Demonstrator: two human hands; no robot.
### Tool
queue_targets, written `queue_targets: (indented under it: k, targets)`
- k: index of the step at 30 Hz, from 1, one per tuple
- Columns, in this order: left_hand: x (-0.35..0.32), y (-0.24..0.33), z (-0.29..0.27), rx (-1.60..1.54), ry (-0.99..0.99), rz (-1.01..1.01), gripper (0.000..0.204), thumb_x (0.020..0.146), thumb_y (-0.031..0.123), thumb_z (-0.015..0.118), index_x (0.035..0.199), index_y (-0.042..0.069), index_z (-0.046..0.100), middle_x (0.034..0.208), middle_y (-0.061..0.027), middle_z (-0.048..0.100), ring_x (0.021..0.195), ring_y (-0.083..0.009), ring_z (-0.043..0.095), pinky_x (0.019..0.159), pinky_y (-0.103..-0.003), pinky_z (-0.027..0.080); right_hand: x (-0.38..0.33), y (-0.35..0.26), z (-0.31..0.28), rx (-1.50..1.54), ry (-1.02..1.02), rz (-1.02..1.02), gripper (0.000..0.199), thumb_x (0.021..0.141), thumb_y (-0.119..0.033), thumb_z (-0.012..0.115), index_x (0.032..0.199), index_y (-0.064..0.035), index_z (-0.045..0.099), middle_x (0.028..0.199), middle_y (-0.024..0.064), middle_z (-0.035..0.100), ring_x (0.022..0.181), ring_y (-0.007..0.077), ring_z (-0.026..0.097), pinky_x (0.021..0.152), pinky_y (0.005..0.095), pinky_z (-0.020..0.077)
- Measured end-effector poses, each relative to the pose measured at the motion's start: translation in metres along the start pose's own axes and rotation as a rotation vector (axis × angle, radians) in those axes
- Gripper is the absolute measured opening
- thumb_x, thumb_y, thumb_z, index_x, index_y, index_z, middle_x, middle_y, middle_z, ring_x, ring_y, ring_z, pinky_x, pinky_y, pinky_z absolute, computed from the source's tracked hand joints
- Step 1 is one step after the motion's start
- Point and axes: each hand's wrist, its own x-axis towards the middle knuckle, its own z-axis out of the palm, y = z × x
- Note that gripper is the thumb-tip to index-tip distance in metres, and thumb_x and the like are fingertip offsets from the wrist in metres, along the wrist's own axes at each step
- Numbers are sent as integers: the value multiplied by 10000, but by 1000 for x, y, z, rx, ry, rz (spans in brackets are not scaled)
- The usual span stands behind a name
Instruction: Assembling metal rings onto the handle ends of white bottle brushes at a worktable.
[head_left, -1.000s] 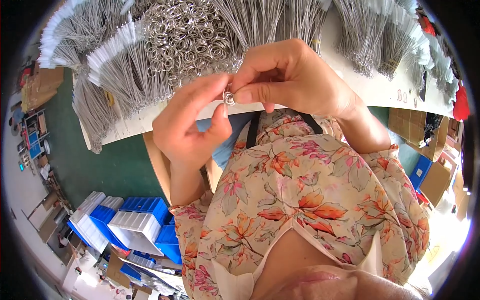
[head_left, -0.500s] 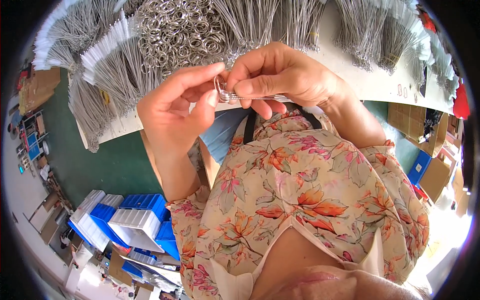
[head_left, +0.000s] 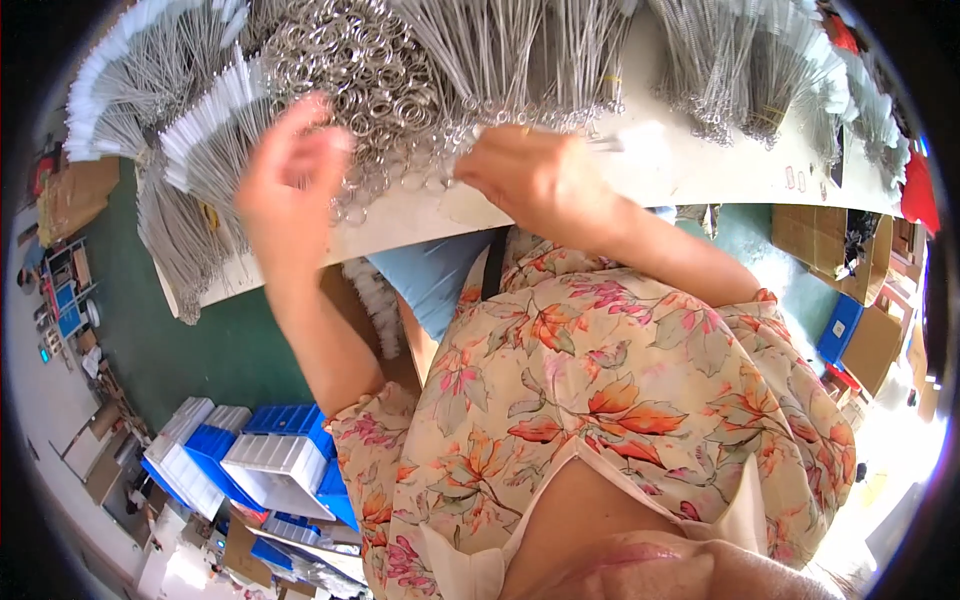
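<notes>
My left hand [head_left: 292,185] is blurred over the left edge of a pile of silver split rings [head_left: 355,65]. Its fingers look bent but apart, and no held thing shows between them. My right hand [head_left: 530,180] is closed, fingers curled down, at the front of the table by the loose rings. Thin wire stems and a smeared white bristle head [head_left: 640,138] stick out to its right, seemingly wire-stemmed brushes in its grip; the fingers hide the other ends. Beyond it lie bundled wire-stemmed brushes [head_left: 490,50] with looped ends toward me.
More bundles of white-bristled brushes [head_left: 215,125] lie at the left, some hanging over the table edge. Further bundles [head_left: 710,75] are at the right on the white table [head_left: 740,175]. Blue and white crates [head_left: 275,455] stand lower left; cardboard boxes [head_left: 815,240] stand at the right.
My hands have parted. The left has moved up and left to the ring pile; the right has shifted slightly, taking the brush stems away from the left fingers.
</notes>
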Motion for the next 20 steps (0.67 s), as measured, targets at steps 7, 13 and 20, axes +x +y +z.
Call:
queue_targets:
  k: [7,13,20]
  targets:
    - [49,-89,-58,863,47,-127,265,833,316,552,863,64,628,834,-118,632,776,-315,598,691,-404,455,-16,18,8,-39,255,-302,200,651,-58,636,848,-84,619,743,33,579,701,173,580,578,288,498]
    - [40,-96,-70,854,97,-140,272,859,295,497,838,42,597,862,-153,628,814,-351,587,710,-437,448,77,83,-42,-166,170,379,367,815,-418,556,875,-66,640,761,108,651,715,299,628,659,393,491]
    - [32,-68,-57,527,450,79,284,873,325,501,1032,89,506,892,-205,618,858,-339,600,728,-480,442,100,107,-49,-92,-85,574,342,679,-322,633,899,-63,661,856,132,664,829,195,639,781,336,487]
